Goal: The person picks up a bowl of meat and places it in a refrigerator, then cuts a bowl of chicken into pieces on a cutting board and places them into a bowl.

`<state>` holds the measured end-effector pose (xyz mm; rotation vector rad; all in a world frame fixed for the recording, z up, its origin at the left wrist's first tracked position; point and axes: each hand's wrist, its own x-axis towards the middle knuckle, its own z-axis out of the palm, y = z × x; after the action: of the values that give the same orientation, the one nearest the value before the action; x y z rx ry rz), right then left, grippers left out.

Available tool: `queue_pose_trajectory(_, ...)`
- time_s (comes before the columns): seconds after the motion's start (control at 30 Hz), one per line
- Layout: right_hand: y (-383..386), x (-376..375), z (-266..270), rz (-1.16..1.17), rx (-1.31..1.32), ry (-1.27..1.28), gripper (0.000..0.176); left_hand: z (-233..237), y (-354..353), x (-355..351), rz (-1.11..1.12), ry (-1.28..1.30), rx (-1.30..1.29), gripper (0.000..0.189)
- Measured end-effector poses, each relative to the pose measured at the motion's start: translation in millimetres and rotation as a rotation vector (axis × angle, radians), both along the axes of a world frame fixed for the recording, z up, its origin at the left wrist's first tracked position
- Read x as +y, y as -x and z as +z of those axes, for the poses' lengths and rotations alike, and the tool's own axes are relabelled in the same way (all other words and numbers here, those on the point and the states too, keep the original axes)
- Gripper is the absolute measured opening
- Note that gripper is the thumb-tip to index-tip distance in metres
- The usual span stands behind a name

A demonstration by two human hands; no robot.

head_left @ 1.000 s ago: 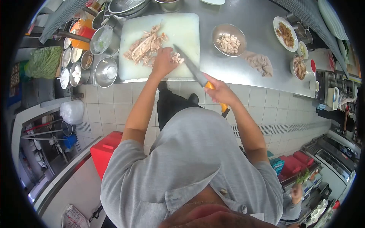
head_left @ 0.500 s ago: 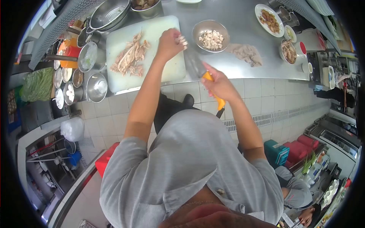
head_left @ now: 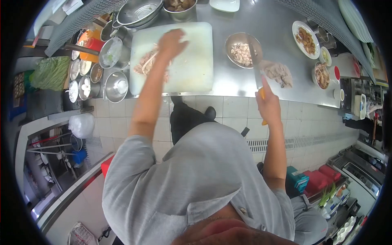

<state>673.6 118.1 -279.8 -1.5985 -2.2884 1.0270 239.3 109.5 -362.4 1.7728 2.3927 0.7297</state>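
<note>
My right hand [head_left: 268, 107] grips the yellow handle of a knife [head_left: 255, 67]. Its long blade points away from me and overlaps the right side of a metal bowl [head_left: 231, 57] of diced pale meat [head_left: 243, 55]. My left hand [head_left: 172, 44], slightly blurred, hovers over the white cutting board [head_left: 192, 73] with thumb and fingers apart and nothing visible in it. Beneath and left of that hand lies a pile of shredded pale meat, perhaps chicken [head_left: 145, 65], partly hidden by my forearm.
A crumpled cloth [head_left: 277, 73] lies right of the bowl. Farther right stand a plate of browned food [head_left: 305, 40] and a bowl of meat strips [head_left: 321, 76]. Metal bowls [head_left: 116, 86] and a colander [head_left: 136, 12] crowd the left. Another person in grey [head_left: 308, 220] is at lower right.
My left hand has let go of the white meat pieces and moved left toward the pile. My right hand has swung the knife right and up, to the bowl's right side.
</note>
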Motion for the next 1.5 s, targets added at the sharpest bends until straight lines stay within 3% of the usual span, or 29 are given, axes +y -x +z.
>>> queue_pose_trajectory(0.13,15,-18,4,0.133,0.069,0.242,0.072,16,66,-70,0.127,0.516,0.200,0.046)
queue_pose_trajectory(0.37,67,-35,-34,0.323,0.065,0.379,0.069,-12,83,-102,0.058,0.505,-0.070,0.030)
queue_pose_trajectory(0.53,82,-39,-56,0.386,0.050,0.238,0.069,-10,80,-112,0.052,0.475,-0.144,0.028)
queue_pose_trajectory(0.63,85,-39,-50,0.404,0.021,0.212,0.069,-9,74,-116,0.088,0.305,-0.277,0.025)
queue_pose_trajectory(0.73,91,-41,-47,0.407,-0.009,0.197,0.069,-25,46,-96,0.071,0.236,-0.347,0.026)
queue_pose_trajectory(0.77,91,-40,-49,0.410,-0.003,0.174,0.069,-21,33,-87,0.065,0.352,-0.246,0.032)
queue_pose_trajectory(1.07,85,-47,-52,0.357,-0.014,0.175,0.070,-30,13,-105,0.028,0.384,-0.194,0.043)
queue_pose_trajectory(1.17,83,-49,-57,0.357,0.038,0.143,0.070,-25,15,-95,0.029,0.333,-0.366,0.043)
queue_pose_trajectory(1.27,88,-47,-55,0.356,0.056,0.162,0.071,-24,3,-80,0.051,0.110,-0.342,0.043)
queue_pose_trajectory(1.37,97,-42,-46,0.357,-0.024,0.209,0.072,-46,-15,-67,0.037,0.189,-0.388,0.041)
queue_pose_trajectory(1.5,94,-43,-59,0.353,0.023,0.122,0.072,-44,-27,-66,0.103,0.180,-0.653,0.040)
